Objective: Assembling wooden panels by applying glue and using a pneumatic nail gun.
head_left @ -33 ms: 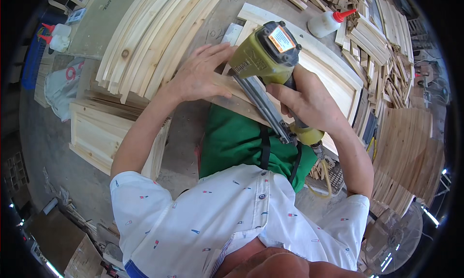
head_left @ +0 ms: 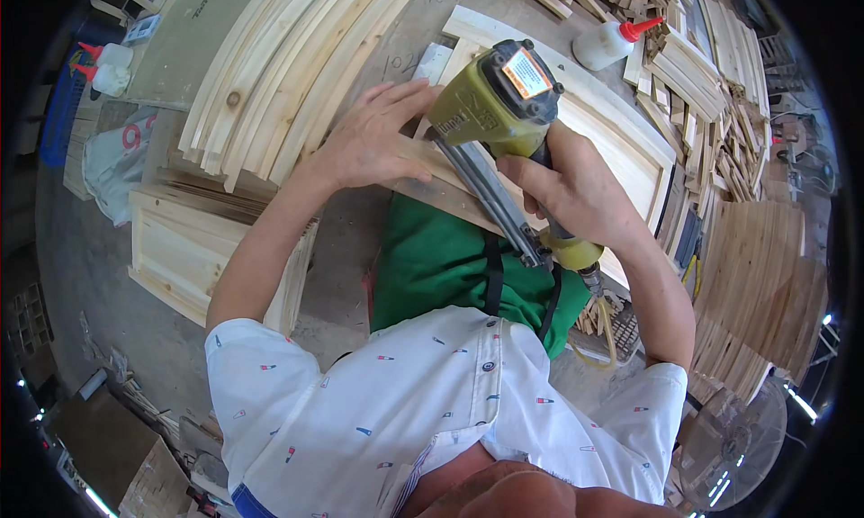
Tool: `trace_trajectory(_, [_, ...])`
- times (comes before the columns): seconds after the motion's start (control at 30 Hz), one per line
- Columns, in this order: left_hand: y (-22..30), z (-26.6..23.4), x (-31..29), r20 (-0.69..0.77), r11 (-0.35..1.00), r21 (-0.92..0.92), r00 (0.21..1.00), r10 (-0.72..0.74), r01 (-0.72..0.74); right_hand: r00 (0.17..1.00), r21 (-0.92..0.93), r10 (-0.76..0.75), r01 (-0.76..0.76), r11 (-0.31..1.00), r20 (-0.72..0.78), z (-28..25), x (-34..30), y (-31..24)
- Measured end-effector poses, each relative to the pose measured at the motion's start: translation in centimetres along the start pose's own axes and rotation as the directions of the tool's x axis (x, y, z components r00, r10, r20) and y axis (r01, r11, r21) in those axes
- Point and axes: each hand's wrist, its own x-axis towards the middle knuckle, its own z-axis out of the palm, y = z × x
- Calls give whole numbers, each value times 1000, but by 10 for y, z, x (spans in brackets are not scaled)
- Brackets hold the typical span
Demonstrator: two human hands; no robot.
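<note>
Workshop bench (head_left: 423, 5), grey and dusty, crowded w/ pale timber: long curved wood strips (head_left: 288, 59) fanned across upper left, short offcuts (head_left: 720, 95) heaped upper right, stacked thin boards (head_left: 765, 284) at right edge. Glue bottle (head_left: 605, 43), white w/ red nozzle, lies near top centre beside offcuts. Two more squeeze bottles (head_left: 103, 68) w/ red tips far left. Panelled wooden piece (head_left: 189, 257) leans lower left, well apart from the work

Wooden frame panel (head_left: 621, 149) lies flat at bench centre, right in front of person. Nail gun (head_left: 499, 113), yellow-green body w/ long grey magazine, stands nose-down on frame's near-left part; head uppermost, orange label on top. Handle end w/ air fitting points back toward person's right; yellowish hose (head_left: 607, 338) loops below it

Right hand (head_left: 576, 189) wrapped shut round gun's grip, fingers curled tight, forefinger forward by trigger area – can't tell if pressed

Left hand (head_left: 373, 140) laid flat, fingers spread and mostly straight, palm down on wood just left of gun's nose, pressing frame edge; grips nothing. Fingertips close to gun body, touching or not – can't tell

Person wears white patterned shirt (head_left: 432, 410) and green apron (head_left: 441, 257) w/ dark strap, apron against bench edge under the frame
</note>
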Motion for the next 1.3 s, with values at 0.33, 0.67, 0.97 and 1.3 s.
trace_trajectory(0.33, [4, -1, 3, 47, 997, -9, 996, -70, 70, 1000, -95, -19, 18, 995, -11, 14, -11, -2])
trace_trajectory(0.67, [-3, -1, 0, 73, 1000, 11, 997, -16, 15, 962, 47, 234, -230, 972, -142, -1, -78, 14])
trace_trajectory(0.97, [5, 0, 5, 80, 998, 36, 996, -49, 46, 944, 1, 259, -265, 964, -203, 4, -106, 38])
trace_trajectory(1.3, [3, -1, 7, 94, 1000, 31, 996, -1, -2, 852, 225, 394, -333, 916, -344, -2, -179, 72])
